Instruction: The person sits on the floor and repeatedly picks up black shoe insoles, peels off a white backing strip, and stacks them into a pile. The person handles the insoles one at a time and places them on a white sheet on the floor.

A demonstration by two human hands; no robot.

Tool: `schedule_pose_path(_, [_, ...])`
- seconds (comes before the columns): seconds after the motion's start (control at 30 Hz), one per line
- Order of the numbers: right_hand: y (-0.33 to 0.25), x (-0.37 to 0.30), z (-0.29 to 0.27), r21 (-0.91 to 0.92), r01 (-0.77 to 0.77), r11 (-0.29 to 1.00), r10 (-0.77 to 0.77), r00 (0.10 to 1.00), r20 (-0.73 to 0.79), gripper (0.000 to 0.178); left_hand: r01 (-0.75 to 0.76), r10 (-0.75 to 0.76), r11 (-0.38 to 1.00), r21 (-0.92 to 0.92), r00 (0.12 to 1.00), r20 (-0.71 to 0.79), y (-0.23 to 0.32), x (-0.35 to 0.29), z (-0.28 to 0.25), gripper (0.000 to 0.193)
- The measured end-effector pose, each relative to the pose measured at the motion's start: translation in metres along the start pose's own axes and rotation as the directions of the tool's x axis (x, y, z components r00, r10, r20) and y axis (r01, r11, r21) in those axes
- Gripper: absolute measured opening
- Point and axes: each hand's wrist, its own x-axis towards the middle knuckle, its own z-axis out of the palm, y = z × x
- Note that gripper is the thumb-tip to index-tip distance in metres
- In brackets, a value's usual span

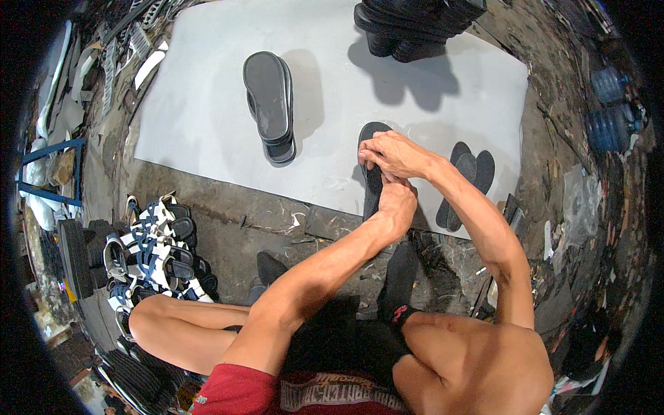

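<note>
A black sandal sole (371,197) lies near the front edge of the white sheet, its rounded end pointing away from me. My right hand (395,154) reaches across its upper part, fingers bent over the left edge. Just below, my left hand (398,206) is closed at the sole's right side, its fingertips partly hidden under my right hand. To the right, several loose dark soles (462,187) lie overlapping. Farther left on the sheet sits a small stack of black soles (267,97).
A tall pile of black soles (418,24) stands at the sheet's (207,90) far edge. White and navy sandals (155,249) are heaped by my left knee. Blue-tinted plastic bottles (609,128) and clear plastic wrap (581,197) lie right. Scraps (149,66) litter the left floor.
</note>
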Motion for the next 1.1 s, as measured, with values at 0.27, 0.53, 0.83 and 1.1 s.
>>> schedule_pose_path(0.27, [0.017, 0.02, 0.002, -0.272, 0.07, 0.96, -0.126, 0.972, -0.197, 0.023, 0.176, -0.157, 0.981, 0.078, 0.965, -0.208, -0.002, 0.01, 0.013, 0.059])
schedule_pose_path(0.53, [0.039, 0.006, -0.002, -0.172, -0.151, 0.973, 0.025, 0.817, -0.576, 0.025, 0.212, -0.199, 0.977, -0.017, 0.885, -0.421, -0.015, -0.002, 0.017, 0.05])
schedule_pose_path(0.83, [-0.003, -0.104, 0.091, -0.037, -0.349, 0.936, 0.196, 0.607, -0.77, 0.026, 0.128, -0.163, 0.986, -0.107, 0.879, -0.448, -0.051, -0.023, 0.018, 0.089])
schedule_pose_path(1.1, [-0.092, -0.192, 0.163, -0.159, -0.264, 0.951, 0.1, 0.753, -0.65, 0.024, -0.024, -0.041, 0.989, -0.146, 0.904, -0.426, -0.078, -0.008, -0.011, 0.126])
